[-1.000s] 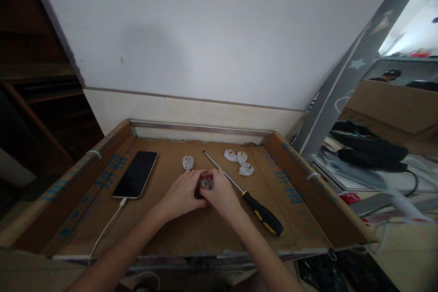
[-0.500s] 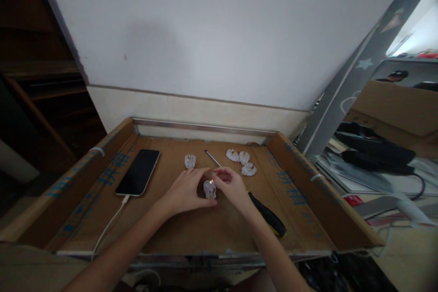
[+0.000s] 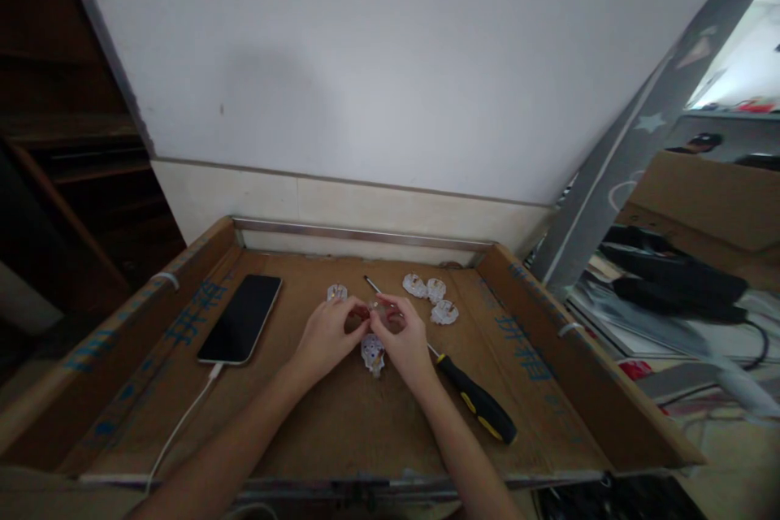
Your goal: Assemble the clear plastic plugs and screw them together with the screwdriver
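My left hand [image 3: 327,335] and my right hand [image 3: 403,340] meet fingertip to fingertip over the cardboard tray [image 3: 341,414]. Both pinch a small part between them that I cannot make out. A clear plastic plug piece [image 3: 371,352] lies on the cardboard just below the two hands, touching neither that I can tell. A screwdriver [image 3: 472,400] with a black and yellow handle lies to the right of my right hand, its shaft running under it toward the back.
A black phone [image 3: 241,318] with a white cable [image 3: 183,422] lies at the left of the tray. Clear plug pieces [image 3: 432,296] sit at the back right, one more [image 3: 335,292] behind my left hand. Black cabling and boxes crowd the right side.
The clear plug piece that my hands held is now down on the cardboard. Both hands have lifted slightly toward the back and pinch something small together.
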Tool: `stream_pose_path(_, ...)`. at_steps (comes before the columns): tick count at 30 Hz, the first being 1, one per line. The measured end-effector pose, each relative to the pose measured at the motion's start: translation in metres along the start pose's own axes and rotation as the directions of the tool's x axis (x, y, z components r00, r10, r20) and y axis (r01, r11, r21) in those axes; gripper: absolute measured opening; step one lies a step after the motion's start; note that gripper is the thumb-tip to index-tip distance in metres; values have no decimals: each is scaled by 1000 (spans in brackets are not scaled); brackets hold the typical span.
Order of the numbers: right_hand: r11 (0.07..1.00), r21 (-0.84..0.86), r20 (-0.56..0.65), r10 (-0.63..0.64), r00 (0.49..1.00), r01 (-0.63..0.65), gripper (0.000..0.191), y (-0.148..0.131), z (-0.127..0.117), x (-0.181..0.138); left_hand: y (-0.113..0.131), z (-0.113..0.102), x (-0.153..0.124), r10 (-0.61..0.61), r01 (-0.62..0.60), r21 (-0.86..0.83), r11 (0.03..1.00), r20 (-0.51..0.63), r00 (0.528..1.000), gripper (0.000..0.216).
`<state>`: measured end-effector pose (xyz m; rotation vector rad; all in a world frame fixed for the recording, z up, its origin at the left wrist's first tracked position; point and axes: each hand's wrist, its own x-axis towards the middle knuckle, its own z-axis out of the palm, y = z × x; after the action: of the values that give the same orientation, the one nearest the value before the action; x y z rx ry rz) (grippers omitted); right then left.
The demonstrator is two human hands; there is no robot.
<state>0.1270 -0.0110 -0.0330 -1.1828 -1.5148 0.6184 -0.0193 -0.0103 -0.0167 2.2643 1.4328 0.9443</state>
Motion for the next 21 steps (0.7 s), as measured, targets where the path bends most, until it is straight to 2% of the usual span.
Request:
stream_pose_path(5, 1000, -1, -13, -30, 999, 30, 13, -3, -2, -4, 3, 3, 0, 4, 0, 102, 995, -33, 999, 7)
stream_pose_path(9, 999, 46, -13, -3, 1000, 4, 15, -4, -2, -6, 4, 6, 0, -12, 17, 119, 993, -40, 999, 5)
stream_pose_path(14, 983, 147, -84, 122, 989, -109, 24, 0, -3, -3, 1, 4, -1, -21, 27, 88, 996, -74, 997, 7)
stream_pose_path(17, 949, 238, -70, 230, 971, -208, 32, 7, -7, 0, -3, 1, -2, -22, 31, 94, 995, -103, 994, 13)
stream_pose_path(21, 901, 301, -39, 338, 940, -311, 39, 15, -11, 2, -7, -4, -6, 65, -58, 176, 983, -34, 997, 18)
